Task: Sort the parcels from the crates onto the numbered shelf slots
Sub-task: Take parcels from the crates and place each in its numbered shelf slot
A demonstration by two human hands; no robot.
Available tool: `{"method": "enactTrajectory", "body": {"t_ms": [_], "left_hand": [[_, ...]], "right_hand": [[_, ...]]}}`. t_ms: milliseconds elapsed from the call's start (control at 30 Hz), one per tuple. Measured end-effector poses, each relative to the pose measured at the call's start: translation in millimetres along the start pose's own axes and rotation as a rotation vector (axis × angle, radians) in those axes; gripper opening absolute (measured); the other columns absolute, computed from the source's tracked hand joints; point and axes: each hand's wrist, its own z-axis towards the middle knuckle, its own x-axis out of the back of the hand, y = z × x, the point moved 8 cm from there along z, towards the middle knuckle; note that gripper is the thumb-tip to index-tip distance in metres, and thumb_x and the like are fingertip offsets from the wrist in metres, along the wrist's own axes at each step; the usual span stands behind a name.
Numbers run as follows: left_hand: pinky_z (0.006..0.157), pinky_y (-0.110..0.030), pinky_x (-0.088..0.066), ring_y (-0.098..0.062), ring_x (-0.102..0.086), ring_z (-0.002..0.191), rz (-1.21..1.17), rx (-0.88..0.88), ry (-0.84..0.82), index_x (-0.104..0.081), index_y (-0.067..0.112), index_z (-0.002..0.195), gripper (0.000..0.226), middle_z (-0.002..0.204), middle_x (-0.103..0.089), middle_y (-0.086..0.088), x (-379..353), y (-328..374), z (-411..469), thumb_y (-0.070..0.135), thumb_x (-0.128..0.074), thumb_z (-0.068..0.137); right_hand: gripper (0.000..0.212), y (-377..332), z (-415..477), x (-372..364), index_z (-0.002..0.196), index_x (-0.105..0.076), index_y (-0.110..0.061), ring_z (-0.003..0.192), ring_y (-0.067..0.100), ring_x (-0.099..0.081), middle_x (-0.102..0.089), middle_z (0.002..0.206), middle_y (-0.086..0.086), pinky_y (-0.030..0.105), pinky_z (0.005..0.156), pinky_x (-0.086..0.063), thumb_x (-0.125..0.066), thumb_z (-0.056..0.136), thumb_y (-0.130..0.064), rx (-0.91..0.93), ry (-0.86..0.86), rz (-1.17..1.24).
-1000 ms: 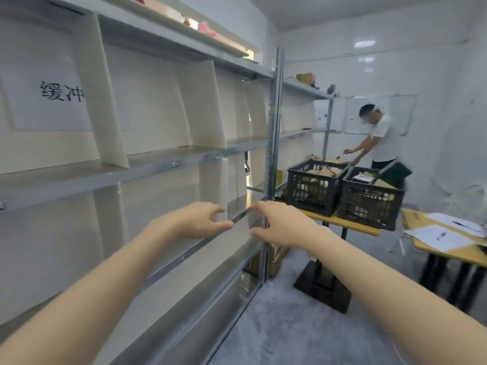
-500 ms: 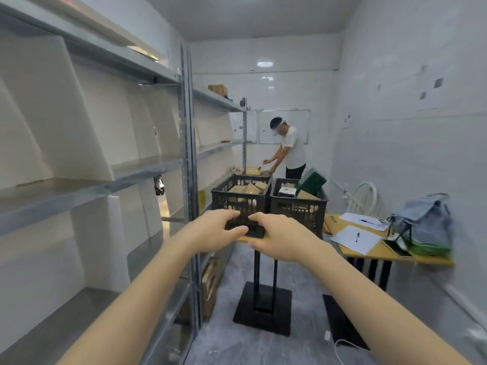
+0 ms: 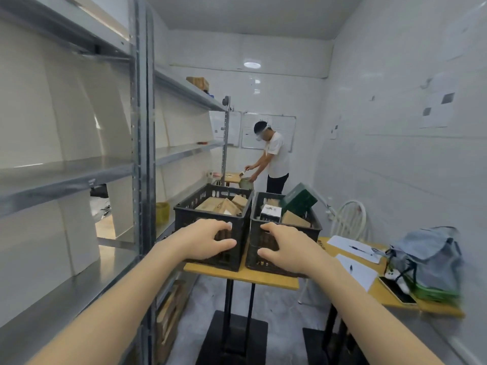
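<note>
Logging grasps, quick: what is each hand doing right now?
Left hand: open, fingers loosely curled, holding nothing, before the left black plastic crate.
Right hand: open, holding nothing, before the right black plastic crate.

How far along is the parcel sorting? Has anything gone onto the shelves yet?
Barely begun, it seems. Done: no parcels show on the near shelf slots. In hand: nothing; the left hand and right hand reach out before the crates, holding nothing. Left: brown parcels fill the left crate, and the right crate holds a green box and others.
</note>
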Motion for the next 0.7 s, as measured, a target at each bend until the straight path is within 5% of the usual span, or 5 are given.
{"method": "enactTrajectory", "body": {"t_ms": [267,700], "left_hand": [[0.107,-0.037,-0.041,-0.017,-0.046,0.131,0.003,0.011,-0.025,-0.037,0.025,0.148,0.060,0.148,-0.045,0.000,-3.1,-43.8,131.7,0.052,-0.049,0.095],[0.110,-0.035,-0.038,-0.018,-0.044,0.134,0.040,0.015,-0.054,-0.036,0.024,0.148,0.062,0.150,-0.042,0.000,2.3,-165.3,339.3,0.052,-0.051,0.095]], "right_hand": [[0.061,52.2,121.7,-8.0,0.149,-0.033,-0.024,0.119,0.018,-0.058,-0.052,0.142,0.001,0.033,0.095,-0.052,-0.056,0.095,-0.042,0.010,-0.008,-0.026],[0.060,99.5,330.2,-59.0,0.147,-0.035,-0.024,0.126,0.020,-0.053,-0.050,0.144,0.000,0.033,0.099,-0.049,-0.057,0.094,-0.042,-0.057,-0.001,0.003]]}}
